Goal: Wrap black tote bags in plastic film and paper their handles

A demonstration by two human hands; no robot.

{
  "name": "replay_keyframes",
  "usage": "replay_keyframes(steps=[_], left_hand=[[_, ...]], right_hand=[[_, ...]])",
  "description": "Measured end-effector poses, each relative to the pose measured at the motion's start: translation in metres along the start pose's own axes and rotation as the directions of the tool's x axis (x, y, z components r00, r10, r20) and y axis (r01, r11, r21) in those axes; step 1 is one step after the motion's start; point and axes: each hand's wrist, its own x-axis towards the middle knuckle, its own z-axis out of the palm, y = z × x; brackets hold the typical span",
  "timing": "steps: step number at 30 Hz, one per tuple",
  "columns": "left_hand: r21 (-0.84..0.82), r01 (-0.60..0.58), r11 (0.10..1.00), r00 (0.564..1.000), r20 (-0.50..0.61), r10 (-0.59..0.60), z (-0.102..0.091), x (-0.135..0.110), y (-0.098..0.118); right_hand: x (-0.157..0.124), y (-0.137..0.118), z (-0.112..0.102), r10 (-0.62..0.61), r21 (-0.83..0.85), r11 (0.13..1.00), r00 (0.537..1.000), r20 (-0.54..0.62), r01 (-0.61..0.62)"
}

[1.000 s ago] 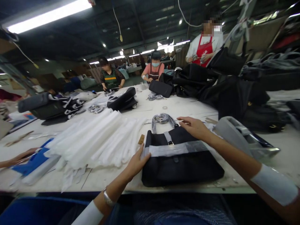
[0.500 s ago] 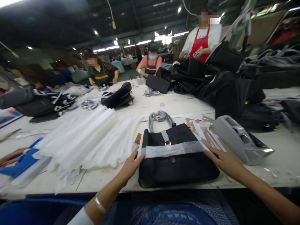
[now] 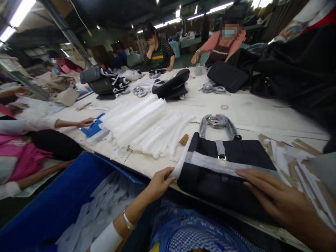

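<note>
A black handbag lies flat near the table's front edge, with a clear plastic strip across it below a gold buckle. Its plastic-wrapped strap is coiled beyond the top. My left hand is closed at the bag's left side, thumb and fingers pinching the edge of a white sheet that sticks out there. My right hand rests open on the bag's right part, fingers stretched over the strip. A brown tag lies beside the upper left corner.
White soft sheets lie piled left of the bag. Paper strips are scattered to its right. A co-worker's hand touches a blue tape dispenser. Below the table, a blue bin holds white scraps. Black bags lie farther back.
The view has swung left, bringing the bin and a nearby co-worker into sight. My left hand has closed on the white sheet. My right hand has shifted from the bag's side onto its front.
</note>
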Motion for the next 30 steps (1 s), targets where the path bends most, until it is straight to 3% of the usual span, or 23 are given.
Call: replay_keyframes(steps=[3,5,8,10,13,17,20,23,28,30], left_hand=[[0.034,-0.015,0.999,0.999,-0.029,0.016,-0.004,0.005,-0.01],[0.129,-0.045,0.991,0.994,-0.093,0.057,-0.007,0.01,-0.012],[0.184,-0.093,0.979,0.983,-0.138,0.12,-0.006,0.021,-0.01],[0.1,-0.127,0.987,0.981,-0.134,0.14,-0.001,0.029,-0.007],[-0.166,-0.083,0.983,0.992,-0.108,0.065,0.008,0.036,-0.005],[-0.351,0.135,0.927,0.988,-0.025,-0.153,0.016,0.027,0.001],[-0.337,0.202,0.919,0.976,-0.008,-0.217,0.018,0.012,0.012],[-0.29,0.182,0.94,0.98,-0.02,-0.196,0.022,-0.002,0.023],[0.052,0.157,0.986,0.958,-0.251,-0.14,0.042,-0.011,0.019],[0.099,0.189,0.977,0.935,-0.323,-0.148,0.053,-0.012,0.013]], right_hand=[[0.066,-0.021,0.038,-0.188,0.098,0.979,0.98,0.067,0.181],[0.093,-0.024,0.068,-0.255,0.118,0.962,0.964,0.077,0.245],[0.105,-0.021,0.103,-0.293,0.144,0.948,0.955,0.046,0.284],[0.102,-0.018,0.113,-0.269,0.167,0.949,0.963,-0.018,0.268],[0.095,-0.015,0.116,-0.207,0.192,0.955,0.973,-0.103,0.224],[0.093,-0.014,0.115,-0.202,0.202,0.955,0.974,-0.105,0.22],[0.095,-0.015,0.115,-0.2,0.21,0.953,0.974,-0.11,0.22],[0.095,-0.014,0.116,-0.185,0.223,0.953,0.977,-0.111,0.206],[0.094,-0.014,0.118,-0.172,0.231,0.954,0.98,-0.096,0.19],[0.095,-0.015,0.115,-0.179,0.21,0.958,0.979,-0.102,0.197]])
